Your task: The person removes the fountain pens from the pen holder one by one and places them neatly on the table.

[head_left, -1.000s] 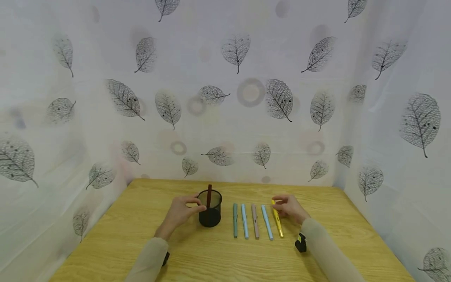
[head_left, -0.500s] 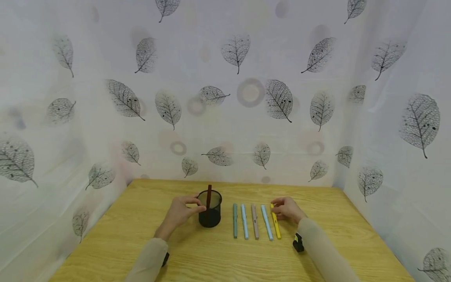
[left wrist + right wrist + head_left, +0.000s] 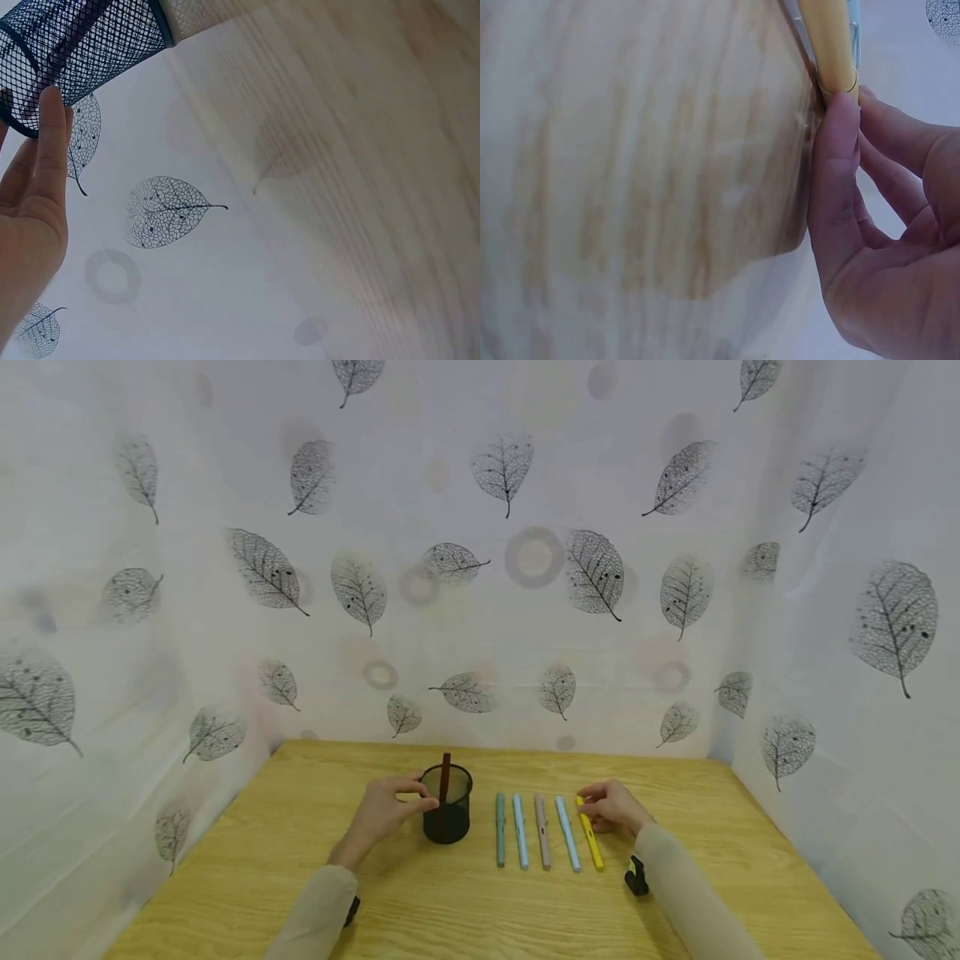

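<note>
My left hand (image 3: 381, 810) holds a black mesh pen cup (image 3: 447, 827) at its left side, thumb and fingers near the rim. In the left wrist view, its fingers lie against the mesh (image 3: 112, 45). A dark red stick, perhaps a pen (image 3: 446, 777), leans upright inside the cup. With thumb and fingertips my right hand (image 3: 615, 806) pinches the far end of a yellow pen (image 3: 592, 845), which lies slanted on the table. The right wrist view shows the thumb pressed to the pen's end (image 3: 832, 52), other fingers partly behind it.
Left of the yellow pen, a green pen (image 3: 501, 831), a light blue pen (image 3: 521, 832), a mauve pen (image 3: 542, 832) and another light blue pen (image 3: 567, 835) lie in a row. Leaf-patterned curtains (image 3: 480, 635) enclose the wooden table (image 3: 480, 910) behind and at both sides.
My right hand has shifted slightly left with the yellow pen. The pen's near end swung left, then back a little to the right. The left hand and cup stay put.
</note>
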`<act>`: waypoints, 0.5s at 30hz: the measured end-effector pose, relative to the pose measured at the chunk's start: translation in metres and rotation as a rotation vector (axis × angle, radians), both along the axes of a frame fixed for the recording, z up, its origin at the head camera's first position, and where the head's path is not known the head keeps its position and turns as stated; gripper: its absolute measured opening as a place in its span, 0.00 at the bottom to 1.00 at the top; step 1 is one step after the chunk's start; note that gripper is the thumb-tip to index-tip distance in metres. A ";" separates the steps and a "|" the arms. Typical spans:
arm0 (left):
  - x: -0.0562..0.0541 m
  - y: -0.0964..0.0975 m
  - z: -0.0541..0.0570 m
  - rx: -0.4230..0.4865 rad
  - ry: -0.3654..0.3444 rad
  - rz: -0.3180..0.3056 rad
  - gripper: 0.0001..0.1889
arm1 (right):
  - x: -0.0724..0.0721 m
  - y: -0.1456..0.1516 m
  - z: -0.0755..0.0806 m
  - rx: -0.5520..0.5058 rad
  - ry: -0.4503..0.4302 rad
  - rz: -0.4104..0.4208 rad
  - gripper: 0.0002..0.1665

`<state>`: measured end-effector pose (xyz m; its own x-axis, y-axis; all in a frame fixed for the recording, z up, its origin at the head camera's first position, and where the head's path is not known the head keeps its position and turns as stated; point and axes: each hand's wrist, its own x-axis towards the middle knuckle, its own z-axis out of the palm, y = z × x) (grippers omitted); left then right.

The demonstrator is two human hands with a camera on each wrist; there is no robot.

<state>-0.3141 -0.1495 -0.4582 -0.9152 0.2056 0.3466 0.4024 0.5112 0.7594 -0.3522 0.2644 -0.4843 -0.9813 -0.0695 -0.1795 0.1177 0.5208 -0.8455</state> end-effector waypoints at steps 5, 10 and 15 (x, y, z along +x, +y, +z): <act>0.000 0.000 0.000 -0.005 0.000 0.007 0.07 | 0.001 0.003 -0.003 -0.024 -0.023 -0.010 0.24; 0.000 0.000 -0.001 -0.001 -0.023 0.012 0.06 | 0.001 0.002 -0.001 -0.017 -0.028 -0.016 0.24; 0.000 0.000 0.001 0.021 -0.055 0.003 0.07 | 0.000 0.002 0.002 -0.011 -0.034 -0.020 0.24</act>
